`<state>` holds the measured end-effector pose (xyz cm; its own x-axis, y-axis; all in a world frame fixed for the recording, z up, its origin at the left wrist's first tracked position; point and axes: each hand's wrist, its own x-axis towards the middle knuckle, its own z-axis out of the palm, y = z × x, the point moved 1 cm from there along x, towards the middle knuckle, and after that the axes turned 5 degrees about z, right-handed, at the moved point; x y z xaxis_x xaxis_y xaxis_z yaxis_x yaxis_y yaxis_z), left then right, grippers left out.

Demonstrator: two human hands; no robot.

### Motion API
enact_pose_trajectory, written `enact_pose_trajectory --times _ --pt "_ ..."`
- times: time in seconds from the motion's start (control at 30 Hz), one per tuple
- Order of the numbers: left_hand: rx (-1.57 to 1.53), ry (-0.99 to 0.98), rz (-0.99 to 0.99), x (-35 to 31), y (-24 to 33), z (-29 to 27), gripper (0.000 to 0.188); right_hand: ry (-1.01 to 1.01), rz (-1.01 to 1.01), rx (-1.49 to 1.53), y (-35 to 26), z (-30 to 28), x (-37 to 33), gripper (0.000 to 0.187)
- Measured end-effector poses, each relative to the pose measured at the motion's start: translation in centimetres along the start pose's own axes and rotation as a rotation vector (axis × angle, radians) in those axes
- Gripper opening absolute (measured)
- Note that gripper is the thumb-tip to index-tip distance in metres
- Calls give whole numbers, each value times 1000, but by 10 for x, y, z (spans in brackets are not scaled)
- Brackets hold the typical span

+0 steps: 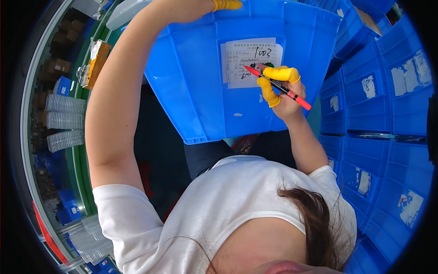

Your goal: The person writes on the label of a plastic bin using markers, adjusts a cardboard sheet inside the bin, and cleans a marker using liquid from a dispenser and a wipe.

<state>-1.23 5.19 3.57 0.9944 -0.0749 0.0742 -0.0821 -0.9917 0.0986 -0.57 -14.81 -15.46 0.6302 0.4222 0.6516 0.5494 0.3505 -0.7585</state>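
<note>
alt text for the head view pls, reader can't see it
The right hand, in yellow finger cots, holds a red marker with its tip on a white paper label on the side of a blue plastic crate. The left hand grips the crate's top edge; more stacked blue crates stand to the right.

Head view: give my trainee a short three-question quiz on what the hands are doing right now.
1. True or false: the right hand holds a red pen.
2. Where does the pen tip rest? A) on the white paper label B) on the shirt C) on a clear cup stack
3. What does the left hand grip?

Key:
1. True.
2. A.
3. The top rim of the blue crate.
</note>
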Motion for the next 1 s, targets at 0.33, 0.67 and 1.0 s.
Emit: enact_pose_trajectory --times 0.33,0.67,1.0 --pt "0 -36 -19 4 4 -1 36 65 -111 -154 4 1 6 23" --pt "-56 -37 -10 2 2 0 34 95 -147 -209 -1 4 8 22" --pt "-55 -33 3 2 1 1 34 47 -193 -297 -2 5 7 22"
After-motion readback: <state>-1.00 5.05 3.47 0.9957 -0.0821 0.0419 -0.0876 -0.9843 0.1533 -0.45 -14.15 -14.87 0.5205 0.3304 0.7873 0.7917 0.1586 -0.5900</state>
